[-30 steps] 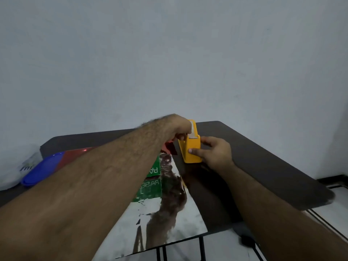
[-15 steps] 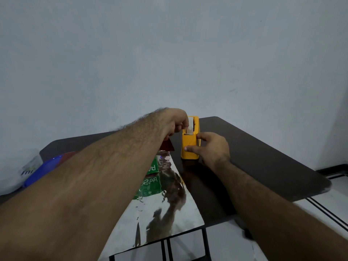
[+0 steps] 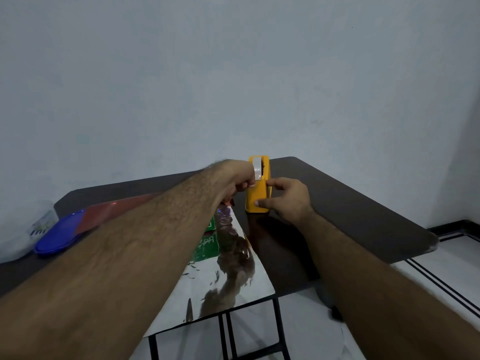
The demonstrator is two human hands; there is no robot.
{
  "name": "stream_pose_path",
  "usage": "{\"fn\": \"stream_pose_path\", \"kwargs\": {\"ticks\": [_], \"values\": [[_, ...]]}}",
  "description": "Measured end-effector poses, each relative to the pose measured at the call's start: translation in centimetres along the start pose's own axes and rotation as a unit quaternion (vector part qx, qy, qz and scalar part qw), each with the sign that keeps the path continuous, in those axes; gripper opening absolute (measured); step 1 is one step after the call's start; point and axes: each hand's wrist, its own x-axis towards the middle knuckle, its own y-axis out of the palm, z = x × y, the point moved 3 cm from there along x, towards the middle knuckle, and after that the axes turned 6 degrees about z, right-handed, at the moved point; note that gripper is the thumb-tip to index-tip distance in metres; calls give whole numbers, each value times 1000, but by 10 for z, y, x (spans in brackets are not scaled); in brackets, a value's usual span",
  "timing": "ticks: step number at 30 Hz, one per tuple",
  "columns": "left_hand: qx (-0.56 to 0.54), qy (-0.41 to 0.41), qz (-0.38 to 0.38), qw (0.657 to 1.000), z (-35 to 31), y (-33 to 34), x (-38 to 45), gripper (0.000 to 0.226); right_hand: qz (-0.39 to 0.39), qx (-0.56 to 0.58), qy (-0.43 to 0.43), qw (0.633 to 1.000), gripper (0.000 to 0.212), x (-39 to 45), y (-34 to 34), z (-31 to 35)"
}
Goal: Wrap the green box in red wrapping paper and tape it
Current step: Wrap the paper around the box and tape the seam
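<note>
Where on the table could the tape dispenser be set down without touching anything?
The dark table is bare right of the yellow tape dispenser, out to its right edge. Left is crowded: wrapping paper, green box, blue lid.

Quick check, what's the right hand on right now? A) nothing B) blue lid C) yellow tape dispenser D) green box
C: the right hand grips the side of the upright yellow tape dispenser on the dark table, thumb on its near face, while the left hand pinches the tape end at its top.
</note>
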Motion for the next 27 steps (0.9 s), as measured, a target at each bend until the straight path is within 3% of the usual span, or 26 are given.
{"fn": "stream_pose_path", "kwargs": {"ticks": [5,9,14,16,19,21,22,24,27], "values": [[-43,-2,-10,999,2,6,-2,10,9,22,-3,1000,78,2,1,-4],[15,-1,1,1000,19,25,-12,19,2,21,4,1000,73,4,1,-7],[-117,67,-70,988,14,12,-13,12,8,28,-7,1000,75,1,3,-4],[-173,71,-57,981,13,-1,-18,8,-26,-22,-56,998,77,-3,3,4],[-252,82,-20,964,19,-23,-28,2,-148,-66,-162,973,50,-8,3,19],[-299,101,-10,949,26,-37,-38,1,-206,14,-181,962,29,-14,7,35],[-320,107,-5,941,31,-46,-46,1,-194,110,-160,962,20,-18,12,50],[-367,118,2,923,39,-58,-57,5,-100,325,-84,937,10,-22,26,79],[-433,126,-4,892,54,-76,-70,11,49,458,21,887,32,-31,49,120]]}}
